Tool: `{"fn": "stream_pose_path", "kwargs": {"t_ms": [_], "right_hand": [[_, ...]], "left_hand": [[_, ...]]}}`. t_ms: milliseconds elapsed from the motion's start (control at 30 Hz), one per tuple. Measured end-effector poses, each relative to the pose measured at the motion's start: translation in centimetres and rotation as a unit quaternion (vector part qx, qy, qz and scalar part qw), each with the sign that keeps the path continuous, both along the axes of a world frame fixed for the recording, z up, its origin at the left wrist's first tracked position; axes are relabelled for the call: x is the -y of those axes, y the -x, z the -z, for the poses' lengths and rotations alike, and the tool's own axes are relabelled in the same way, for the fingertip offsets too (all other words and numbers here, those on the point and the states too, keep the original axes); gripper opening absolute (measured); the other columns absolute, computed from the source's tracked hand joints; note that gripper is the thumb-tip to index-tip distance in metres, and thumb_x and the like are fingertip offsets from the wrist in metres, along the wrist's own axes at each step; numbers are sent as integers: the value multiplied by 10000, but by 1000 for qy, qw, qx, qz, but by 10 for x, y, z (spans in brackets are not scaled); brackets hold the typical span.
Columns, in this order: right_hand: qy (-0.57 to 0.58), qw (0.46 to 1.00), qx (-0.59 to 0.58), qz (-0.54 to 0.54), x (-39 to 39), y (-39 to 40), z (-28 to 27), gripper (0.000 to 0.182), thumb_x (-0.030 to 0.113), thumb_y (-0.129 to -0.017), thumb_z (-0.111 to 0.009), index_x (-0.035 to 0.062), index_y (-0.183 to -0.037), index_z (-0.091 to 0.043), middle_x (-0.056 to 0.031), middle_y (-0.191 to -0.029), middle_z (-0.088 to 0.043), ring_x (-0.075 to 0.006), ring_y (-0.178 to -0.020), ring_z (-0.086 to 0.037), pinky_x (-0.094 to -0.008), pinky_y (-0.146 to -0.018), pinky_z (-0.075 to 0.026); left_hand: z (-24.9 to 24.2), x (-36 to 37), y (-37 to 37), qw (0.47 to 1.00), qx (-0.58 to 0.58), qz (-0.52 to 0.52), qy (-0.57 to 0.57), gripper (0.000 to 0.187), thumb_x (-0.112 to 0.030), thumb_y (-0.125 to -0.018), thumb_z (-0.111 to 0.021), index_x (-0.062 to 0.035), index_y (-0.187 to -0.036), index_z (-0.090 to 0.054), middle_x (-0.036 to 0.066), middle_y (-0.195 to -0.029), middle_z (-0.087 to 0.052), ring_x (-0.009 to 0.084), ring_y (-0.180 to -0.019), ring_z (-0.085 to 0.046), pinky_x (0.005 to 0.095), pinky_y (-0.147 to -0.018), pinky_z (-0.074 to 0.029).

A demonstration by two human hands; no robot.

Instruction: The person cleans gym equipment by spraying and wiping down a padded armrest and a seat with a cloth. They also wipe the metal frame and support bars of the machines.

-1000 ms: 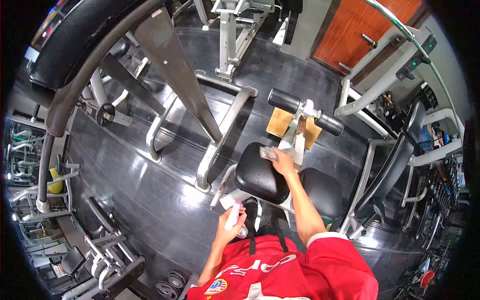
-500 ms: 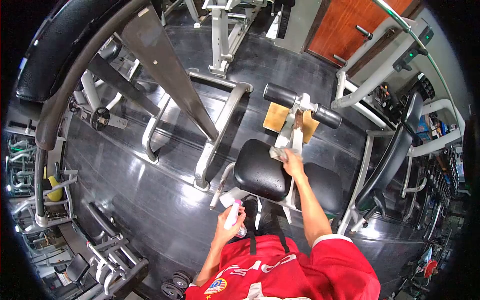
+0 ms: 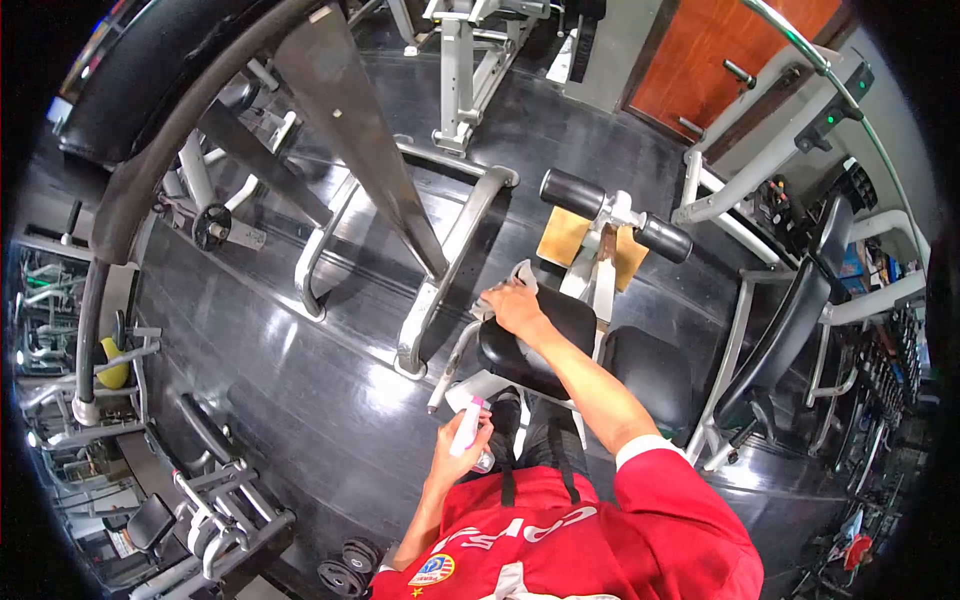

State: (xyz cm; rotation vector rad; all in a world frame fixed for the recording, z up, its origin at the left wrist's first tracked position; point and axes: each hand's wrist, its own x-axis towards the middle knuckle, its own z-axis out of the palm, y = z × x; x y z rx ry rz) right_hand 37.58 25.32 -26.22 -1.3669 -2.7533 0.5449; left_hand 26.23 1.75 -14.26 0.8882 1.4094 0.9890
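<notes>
My right hand [image 3: 515, 308] is closed on a crumpled pale cloth [image 3: 522, 275], pressed against the far left corner of a black padded seat [image 3: 545, 345]. Part of the cloth sticks up past my fingers. My left hand [image 3: 460, 447] grips a white spray bottle [image 3: 466, 428] with a pink top, held low in front of my body, left of the seat. My fingers cover much of the bottle. A second black pad [image 3: 648, 375] sits to the right of the first one.
Black foam rollers [image 3: 573, 193] and a tan board [image 3: 566, 236] are beyond the seat. A metal machine frame [image 3: 430, 300] stands close on the left. A bench with a black backrest [image 3: 780, 330] is on the right. Weight plates [image 3: 345, 575] lie at lower left.
My right hand has moved left with the cloth, from the seat's right side to its far left corner. My left hand still holds the bottle in nearly the same place.
</notes>
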Motion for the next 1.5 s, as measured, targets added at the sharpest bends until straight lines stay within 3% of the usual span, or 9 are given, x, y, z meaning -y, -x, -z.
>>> {"fn": "stream_pose_path", "kwargs": {"t_ms": [133, 233, 367, 533, 600, 933, 1200, 1300, 1500], "right_hand": [[18, 1000, -2, 1, 27, -2, -25, 221, 163, -833, -481, 172, -993, -633, -85, -960, -650, -240, -932, -624, -384, -876, -457], [-37, 996, -75, -17, 52, -3, -44, 231, 128, -801, -487, 156, -975, -637, -78, -986, -637, -239, -1040, -566, -446, -1031, -310], [-51, 995, -55, -68, 87, -5, -48, 264, 103, -729, -559, 113, -986, -619, -91, -1048, -606, -276, -1200, -463, -422, -1059, -300], [-102, 991, -61, -58, 125, -29, -56, 231, 126, -737, -560, 100, -960, -615, -113, -1082, -573, -313, -1212, -436, -459, -1055, -291], [-96, 992, -59, -56, 135, -46, -58, 232, 151, -749, -546, 97, -958, -631, -116, -1085, -571, -319, -1214, -434, -450, -1075, -253], [-40, 998, -2, -50, 160, -148, -76, 333, 88, -735, -548, 80, -1067, -583, -98, -1197, -539, -292, -1296, -350, -405, -1051, -307], [15, 992, -89, 88, 157, -169, -68, 379, -35, -705, -532, 87, -1057, -602, -106, -1199, -557, -317, -1219, -441, -419, -1040, -351], [4, 975, -133, 176, 146, -169, -64, 344, -20, -749, -478, 74, -1061, -588, -141, -1114, -588, -335, -1093, -530, -413, -921, -446], [50, 946, -131, 292, 90, -164, -40, 230, 67, -780, -489, 51, -985, -592, -199, -937, -624, -392, -878, -602, -453, -751, -492]], "left_hand": [[-1, 6, 3, 999, 12, -29, 11, 179, -50, -836, -611, 8, -1002, -575, 49, -795, -618, 95, -552, -594, 240, -498, -470], [9, 5, 3, 999, 21, -25, 0, 180, -51, -838, -609, 11, -1004, -572, 44, -786, -611, 90, -547, -587, 236, -496, -467], [-1, -1, -2, 1000, 9, -14, 10, 184, -56, -841, -609, 14, -1006, -572, 40, -777, -604, 85, -541, -576, 231, -494, -464], [-5, -8, -5, 1000, 13, -9, 3, 185, -49, -837, -610, 13, -1008, -578, 38, -763, -605, 79, -539, -574, 227, -497, -465], [-6, -8, -4, 1000, 4, 1, 1, 189, -41, -836, -612, 25, -1007, -567, 58, -789, -607, 97, -551, -581, 239, -498, -472], [-7, -11, -5, 1000, -17, 15, -1, 185, -29, -832, -612, 23, -1003, -563, 77, -808, -608, 113, -550, -583, 251, -493, -472], [-4, -13, -7, 1000, 2, 15, -13, 178, -36, -829, -618, 17, -994, -577, 54, -774, -612, 96, -549, -585, 238, -492, -468], [-6, -11, -6, 1000, -8, 13, -19, 169, -45, -831, -621, 7, -988, -591, 40, -755, -619, 81, -545, -584, 229, -491, -466], [-6, -10, -5, 999, -11, 30, -11, 172, -65, -836, -622, 7, -989, -591, 45, -777, -626, 82, -552, -587, 233, -495, -469]]}}
